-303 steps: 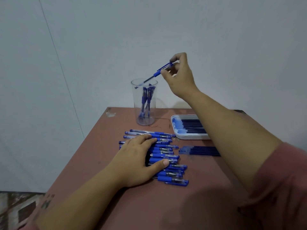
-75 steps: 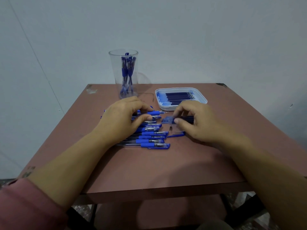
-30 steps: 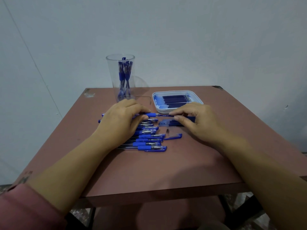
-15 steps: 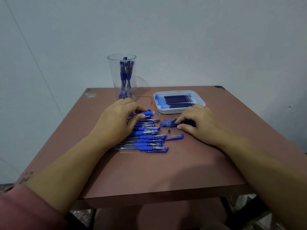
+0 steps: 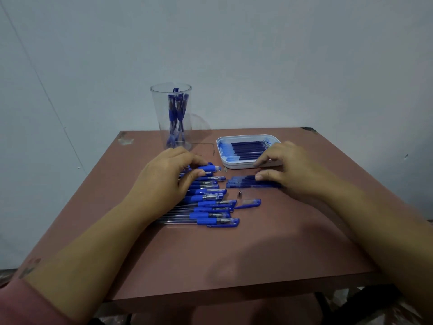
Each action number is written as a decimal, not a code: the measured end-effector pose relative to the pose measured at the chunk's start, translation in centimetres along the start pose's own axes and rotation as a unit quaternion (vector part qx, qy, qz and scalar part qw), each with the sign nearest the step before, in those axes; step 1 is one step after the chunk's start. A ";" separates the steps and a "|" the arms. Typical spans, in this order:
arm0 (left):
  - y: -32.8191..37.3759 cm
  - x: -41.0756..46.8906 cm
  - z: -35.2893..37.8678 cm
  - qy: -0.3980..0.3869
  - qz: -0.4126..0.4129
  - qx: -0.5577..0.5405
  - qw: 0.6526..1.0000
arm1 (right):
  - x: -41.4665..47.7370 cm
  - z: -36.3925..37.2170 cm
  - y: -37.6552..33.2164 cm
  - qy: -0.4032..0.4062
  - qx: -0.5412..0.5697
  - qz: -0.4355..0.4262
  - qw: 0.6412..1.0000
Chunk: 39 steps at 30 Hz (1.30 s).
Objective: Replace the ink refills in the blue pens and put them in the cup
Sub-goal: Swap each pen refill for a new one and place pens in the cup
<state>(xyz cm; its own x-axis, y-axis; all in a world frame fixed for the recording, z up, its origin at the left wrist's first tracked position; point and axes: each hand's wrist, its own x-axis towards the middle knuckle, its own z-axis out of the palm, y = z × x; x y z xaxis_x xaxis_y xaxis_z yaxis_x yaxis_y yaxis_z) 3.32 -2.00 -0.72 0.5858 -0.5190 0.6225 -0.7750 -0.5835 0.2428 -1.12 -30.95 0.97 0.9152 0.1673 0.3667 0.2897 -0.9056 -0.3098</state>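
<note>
Right hand (image 5: 290,171) has shifted a little toward the far side since half a second ago: forefinger tip now at the near wall of the white rounded-rectangle plastic tray (image 5: 236,165), where before it lay on the loose refills. Left hand (image 5: 167,178) unchanged in place

- Right hand: thumb and forefinger parted, thumb tip resting on the loose bundle of dark blue ink refills (image 5: 241,181) lying flat on the table just in front of the tray. Nothing seen between the two fingertips. Other fingers hidden behind the knuckles
- Left hand: fingers curled over, thumb under, pinching an uncapped blue pen with clear barrel (image 5: 208,168) at the far end of the row; grip end pokes out to the right
- Row of capped blue pens (image 5: 210,208) lies side by side on the reddish-brown table (image 5: 234,259), tips pointing right, partly under the left hand
- Loose blue pen cap (image 5: 248,203) just right of the row; small metal pen tip (image 5: 240,194) between cap and loose refills, touching neither
- More dark blue refills (image 5: 248,148) lie in the tray
- Tall clear plastic cup (image 5: 156,113) upright at the far edge, left of the tray, with several blue pens (image 5: 176,111) standing inside
- Pink sleeve (image 5: 25,303) at lower left
</note>
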 end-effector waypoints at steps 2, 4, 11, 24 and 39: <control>-0.1 0.0 0.0 -0.001 0.000 -0.004 1.000 | 1.6 -0.8 -0.1 -0.008 0.000 0.006 1.000; -0.1 0.0 0.1 -0.004 0.002 -0.003 1.000 | 3.4 -1.4 -0.3 -0.026 -0.015 0.028 0.999; -0.5 0.0 0.2 -0.002 0.003 0.010 1.000 | 7.2 -1.1 0.9 -0.171 -0.015 0.091 0.981; -0.5 0.0 0.3 -0.004 0.006 0.005 1.000 | 6.9 -1.3 0.9 -0.104 0.011 0.056 0.993; 0.8 -0.2 0.0 0.009 0.003 -0.002 1.000 | -3.0 0.2 -1.7 0.101 0.054 -0.091 0.989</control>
<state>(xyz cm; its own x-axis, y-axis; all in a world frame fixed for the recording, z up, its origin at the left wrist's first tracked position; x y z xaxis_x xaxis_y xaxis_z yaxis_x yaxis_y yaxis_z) 2.55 -2.33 -0.64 0.5772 -0.5108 0.6371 -0.7791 -0.5782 0.2423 -4.33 -29.88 0.22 0.7737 0.2320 0.5896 0.4822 -0.8192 -0.3104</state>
